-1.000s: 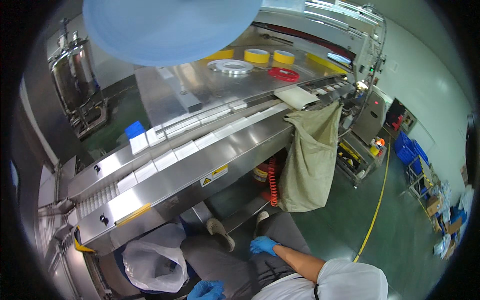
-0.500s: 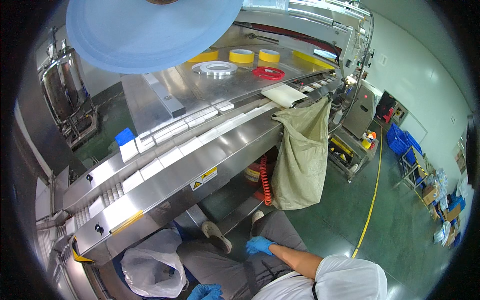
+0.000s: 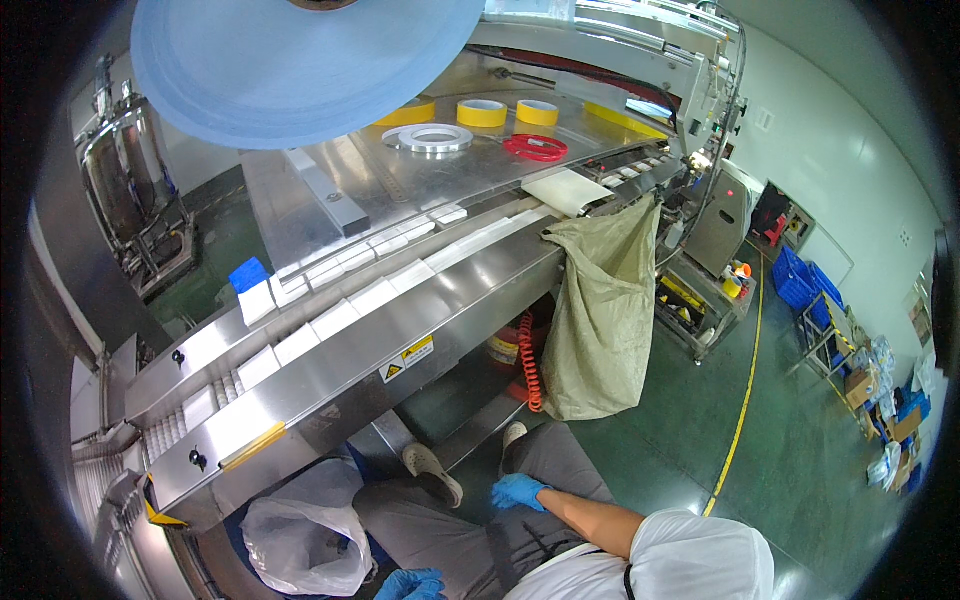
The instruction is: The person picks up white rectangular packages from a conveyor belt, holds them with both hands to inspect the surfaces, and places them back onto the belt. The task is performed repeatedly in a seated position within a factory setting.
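My right hand (image 3: pixel 519 490), in a blue glove, lies on my right thigh with its fingers loosely laid out and nothing in it. At the lower edge, my left hand (image 3: pixel 411 584), gloved in blue too, rests by my left thigh; it is partly cut off, and its visible fingers lie loosely with no object showing. Both hands are away from the steel conveyor (image 3: pixel 330 395) in front of me. Flat white pieces (image 3: pixel 335 319) ride along its channel in a row. More white packs (image 3: pixel 355 257) lie on the ledge behind, beside a blue piece (image 3: pixel 249 275).
A clear plastic bag (image 3: pixel 305 525) lines a bin at my left. A green-grey sack (image 3: pixel 605 320) hangs off the conveyor, near a red coiled hose (image 3: pixel 529 365). Yellow tape rolls (image 3: pixel 482 113) sit on the machine top, beneath a large blue roll (image 3: pixel 300 75).
The white pieces on the conveyor have shifted a little toward the lower left. My hands have stayed in place.
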A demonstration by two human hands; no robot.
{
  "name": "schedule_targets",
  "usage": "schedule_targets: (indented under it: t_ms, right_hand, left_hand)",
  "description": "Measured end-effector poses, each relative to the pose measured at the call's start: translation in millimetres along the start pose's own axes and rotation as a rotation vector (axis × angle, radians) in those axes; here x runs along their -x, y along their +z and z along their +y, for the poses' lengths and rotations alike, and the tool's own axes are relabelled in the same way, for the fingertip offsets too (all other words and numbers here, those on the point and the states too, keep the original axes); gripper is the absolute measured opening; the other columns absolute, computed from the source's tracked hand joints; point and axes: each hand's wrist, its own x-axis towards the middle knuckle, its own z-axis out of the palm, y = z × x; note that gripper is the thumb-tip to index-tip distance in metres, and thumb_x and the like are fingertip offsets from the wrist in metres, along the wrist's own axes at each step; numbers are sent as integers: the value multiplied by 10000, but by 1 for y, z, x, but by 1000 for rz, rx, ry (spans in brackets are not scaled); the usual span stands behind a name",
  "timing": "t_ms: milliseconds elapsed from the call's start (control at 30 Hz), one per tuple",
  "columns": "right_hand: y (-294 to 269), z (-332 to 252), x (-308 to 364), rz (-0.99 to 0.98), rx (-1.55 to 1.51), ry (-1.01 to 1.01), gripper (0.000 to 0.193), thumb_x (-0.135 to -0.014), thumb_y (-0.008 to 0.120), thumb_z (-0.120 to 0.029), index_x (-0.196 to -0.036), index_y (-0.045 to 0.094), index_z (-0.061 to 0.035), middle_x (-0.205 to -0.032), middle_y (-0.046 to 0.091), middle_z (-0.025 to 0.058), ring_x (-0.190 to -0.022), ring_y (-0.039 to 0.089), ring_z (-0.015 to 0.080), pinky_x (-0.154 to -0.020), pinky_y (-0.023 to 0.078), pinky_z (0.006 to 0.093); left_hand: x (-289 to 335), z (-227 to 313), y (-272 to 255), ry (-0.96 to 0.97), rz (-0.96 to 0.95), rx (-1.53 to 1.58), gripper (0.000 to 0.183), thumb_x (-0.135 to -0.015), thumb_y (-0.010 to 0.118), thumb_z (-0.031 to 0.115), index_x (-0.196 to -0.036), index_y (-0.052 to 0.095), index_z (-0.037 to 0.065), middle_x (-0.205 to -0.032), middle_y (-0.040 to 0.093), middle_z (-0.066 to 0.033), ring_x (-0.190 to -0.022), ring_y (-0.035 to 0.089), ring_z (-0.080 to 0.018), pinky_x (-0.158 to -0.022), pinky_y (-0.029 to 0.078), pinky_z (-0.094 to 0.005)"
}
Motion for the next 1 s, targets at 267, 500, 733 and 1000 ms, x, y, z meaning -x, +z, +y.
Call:
schedule_targets:
  t_ms: [267, 500, 733, 1000]
  right_hand:
    - [15, -38, 29, 56, -70, 136, 324, -995, 471, -247, -1105, 633, 12, -1068, 692, 159, -910, 678, 257, -823, 549, 351]
    - [-24, 11, 8, -116, 51, -121, 311, -1019, 438, -198, -1162, 595, 30, -1111, 675, 184, -942, 678, 272, -838, 554, 358]
    - [31, -66, 46, 164, -71, 216, 312, -1015, 449, -176, -1186, 564, 58, -1110, 662, 206, -945, 672, 295, -850, 555, 384]
    - [49, -94, 48, 88, 66, 139, 356, -995, 518, -274, -1179, 591, 22, -1069, 677, 157, -938, 656, 219, -840, 533, 333]
  left_hand:
    - [0, 1, 1, -12, 10, -27, 191, -924, 654, 106, -1091, 596, 33, -903, 629, -25, -745, 584, -103, -675, 490, -237]
    - [-3, -2, -3, -5, -37, -72, 175, -937, 647, 156, -1073, 605, 55, -907, 624, -10, -761, 579, -95, -681, 485, -237]
    - [-3, -4, -4, 11, -4, -60, 191, -934, 666, 202, -1051, 605, 64, -887, 604, 10, -763, 555, -79, -689, 462, -223]
    - [0, -5, -6, 80, -18, -38, 193, -945, 648, 212, -1037, 598, 50, -861, 589, 11, -751, 533, -75, -686, 458, -233]
